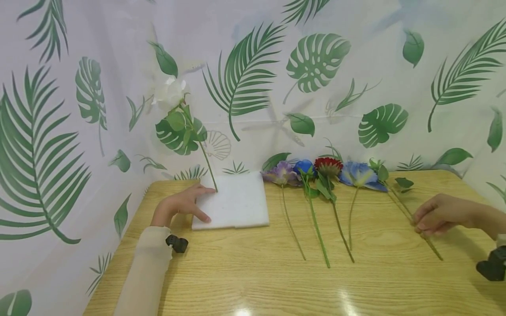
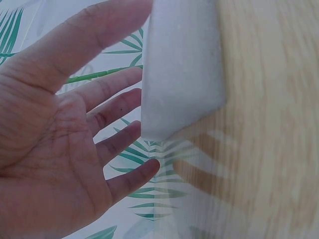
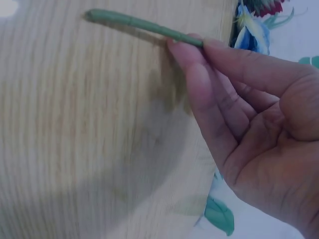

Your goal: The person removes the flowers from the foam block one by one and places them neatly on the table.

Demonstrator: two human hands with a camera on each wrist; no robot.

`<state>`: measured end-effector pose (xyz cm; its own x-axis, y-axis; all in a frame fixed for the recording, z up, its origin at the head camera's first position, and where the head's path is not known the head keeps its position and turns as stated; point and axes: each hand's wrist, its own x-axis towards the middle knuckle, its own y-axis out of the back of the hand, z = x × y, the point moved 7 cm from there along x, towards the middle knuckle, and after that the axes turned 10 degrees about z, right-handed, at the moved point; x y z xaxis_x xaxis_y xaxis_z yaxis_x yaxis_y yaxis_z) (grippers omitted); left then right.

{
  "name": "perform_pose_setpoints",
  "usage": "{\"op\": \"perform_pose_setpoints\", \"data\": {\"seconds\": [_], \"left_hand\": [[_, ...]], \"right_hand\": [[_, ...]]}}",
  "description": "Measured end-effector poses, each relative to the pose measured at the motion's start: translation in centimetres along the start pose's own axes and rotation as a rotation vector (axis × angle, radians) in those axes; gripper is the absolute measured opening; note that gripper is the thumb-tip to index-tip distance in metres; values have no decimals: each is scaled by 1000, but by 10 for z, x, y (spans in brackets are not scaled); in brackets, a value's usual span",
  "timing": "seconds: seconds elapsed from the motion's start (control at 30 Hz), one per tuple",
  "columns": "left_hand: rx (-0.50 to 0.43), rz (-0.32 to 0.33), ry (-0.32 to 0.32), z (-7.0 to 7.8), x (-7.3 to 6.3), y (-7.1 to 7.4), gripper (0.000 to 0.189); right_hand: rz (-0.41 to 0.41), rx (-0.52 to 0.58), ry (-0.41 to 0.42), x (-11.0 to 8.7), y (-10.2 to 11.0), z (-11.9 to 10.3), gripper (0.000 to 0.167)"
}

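A white foam block point(image 1: 237, 206) lies on the table's left side, with a white artificial flower point(image 1: 171, 94) standing in it on a slightly tilted stem. My left hand point(image 1: 186, 202) rests at the block's left edge, thumb and fingers spread. In the left wrist view, the straight fingers point(image 2: 117, 97) touch the block's side point(image 2: 182, 64). At the right, my right hand point(image 1: 444, 215) pinches a leafy flower stem point(image 1: 401, 202) between thumb and fingers, near its lower end. The right wrist view shows the green stem end point(image 3: 129, 21) sticking out past the fingertips.
Between the hands lie a purple flower point(image 1: 282, 173), a blue rose point(image 1: 304, 168), a red flower point(image 1: 328, 166) and a light-blue flower point(image 1: 360, 174), heads toward the back, stems toward me. A leaf-printed curtain point(image 1: 253, 87) hangs behind the wooden table point(image 1: 253, 272).
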<state>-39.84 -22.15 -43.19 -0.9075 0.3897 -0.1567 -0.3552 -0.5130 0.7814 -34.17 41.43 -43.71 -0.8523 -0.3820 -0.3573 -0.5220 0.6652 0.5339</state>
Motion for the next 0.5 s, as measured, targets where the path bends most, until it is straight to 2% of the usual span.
{"op": "perform_pose_setpoints", "data": {"seconds": [0.27, 0.5], "left_hand": [[-17, 0, 10, 1, -2, 0, 94], [-22, 2, 9, 2, -2, 1, 94]], "right_hand": [[-52, 14, 65, 9, -16, -20, 31], [-62, 54, 36, 16, -26, -27, 32]]}}
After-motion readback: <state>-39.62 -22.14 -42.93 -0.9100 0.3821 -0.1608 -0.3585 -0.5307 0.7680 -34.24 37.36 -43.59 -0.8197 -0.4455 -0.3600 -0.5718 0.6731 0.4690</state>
